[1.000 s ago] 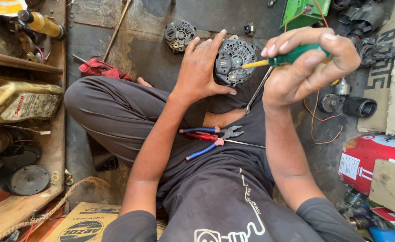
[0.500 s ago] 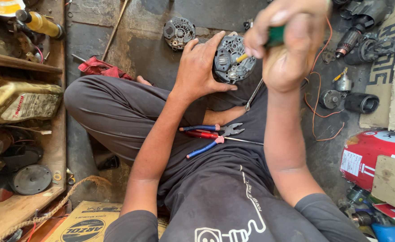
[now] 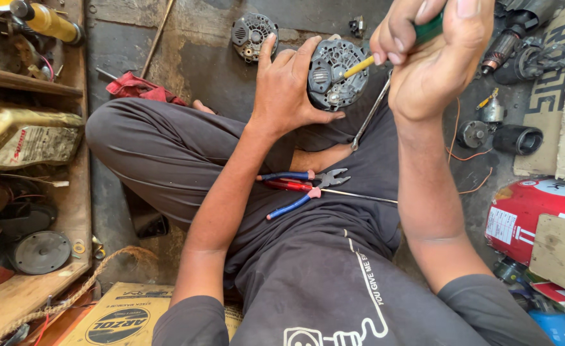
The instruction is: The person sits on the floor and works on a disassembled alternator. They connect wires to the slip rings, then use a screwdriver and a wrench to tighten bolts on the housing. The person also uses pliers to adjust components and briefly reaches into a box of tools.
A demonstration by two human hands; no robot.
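Observation:
I sit cross-legged on the floor. My left hand (image 3: 289, 86) grips a round grey alternator (image 3: 337, 74) and holds it upright over my knee. My right hand (image 3: 433, 54) is closed around a screwdriver with a green handle and yellow shank (image 3: 358, 66), whose tip is pressed into the alternator's back face. Blue-handled pliers (image 3: 298, 186) and a red-handled screwdriver (image 3: 295, 186) lie across my lap. A metal wrench (image 3: 369, 118) rests on my right leg below the alternator.
A second alternator housing (image 3: 251, 33) lies on the concrete floor ahead, with a red rag (image 3: 138, 86) nearby. Motor parts (image 3: 516, 138) and wires sit to the right, beside a red canister (image 3: 529, 211). Wooden shelves (image 3: 29, 90) with bottles stand left; a cardboard box (image 3: 119, 317) lies near.
My right hand has risen and come closer to the camera, tilting the screwdriver steeper into the alternator. My left hand keeps its grip in the same place.

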